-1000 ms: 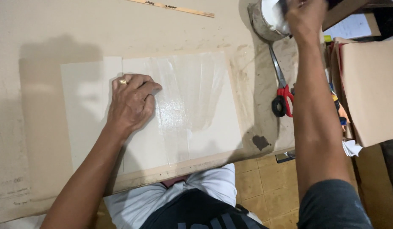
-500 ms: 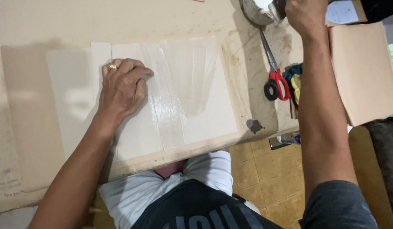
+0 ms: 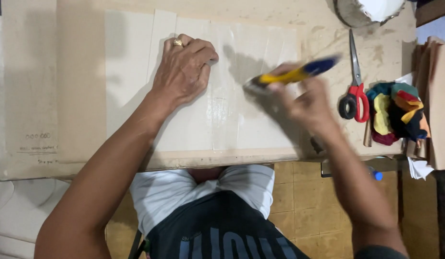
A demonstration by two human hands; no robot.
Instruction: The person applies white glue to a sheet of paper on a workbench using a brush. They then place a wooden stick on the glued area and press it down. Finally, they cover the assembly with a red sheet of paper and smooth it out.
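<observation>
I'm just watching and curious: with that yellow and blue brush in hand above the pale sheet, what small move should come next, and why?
Probably lower the brush onto the pale sheet and stroke across it. The right hand holds it blurred just over the glossy wet-looking patch, while the left hand presses the sheet flat on the cardboard-covered table, steadying it for a stroke.

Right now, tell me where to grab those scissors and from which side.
Take the scissors by the red and black handle loops, coming from the near table edge: the loops lie toward the person, the closed blades point away, and nothing covers them.
</observation>
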